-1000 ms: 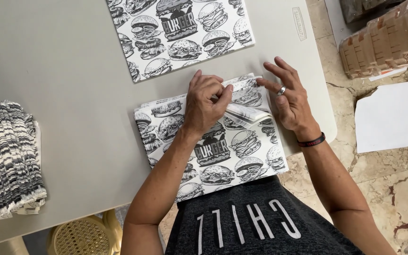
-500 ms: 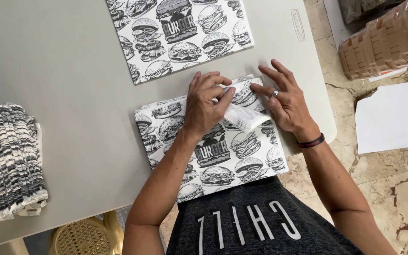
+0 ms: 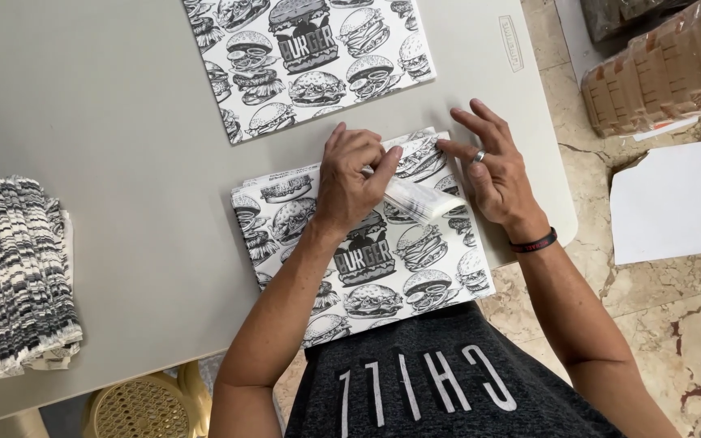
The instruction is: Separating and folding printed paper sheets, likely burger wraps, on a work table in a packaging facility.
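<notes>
Folding looks underway: the left hand (image 3: 354, 182) curls shut on a small white packet (image 3: 423, 201) atop the near burger-print sheet (image 3: 383, 259), the right hand (image 3: 492, 166) lies spread flat beside, so tucking paper snugly seems needed.

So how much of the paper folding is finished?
Done: a tall folded pile sits at the table's left edge. In hand: the left hand presses a fold into the burger-print sheet, and the right hand steadies it. Left: one flat printed sheet lies beyond.
</notes>
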